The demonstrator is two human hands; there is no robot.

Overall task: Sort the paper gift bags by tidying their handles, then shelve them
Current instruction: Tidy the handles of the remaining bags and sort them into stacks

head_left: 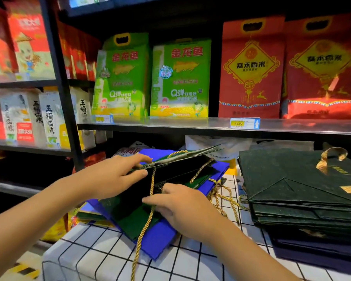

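Observation:
A flat dark green gift bag [180,169] lies on a blue gift bag [160,238] at the middle of the checked table. My left hand [118,175] pinches the green bag's upper edge and lifts its mouth open. My right hand [180,205] rests on the bag's lower side, fingers curled at a gold rope handle [146,224] that trails toward the table's front edge. More gold cords [221,195] spill out to the right.
A stack of folded dark green bags [296,191] with a gold ribbon sits on the right of the white checked tablecloth [101,248]. A metal shelf [190,123] above holds green and red rice packs. A black upright [59,82] stands left.

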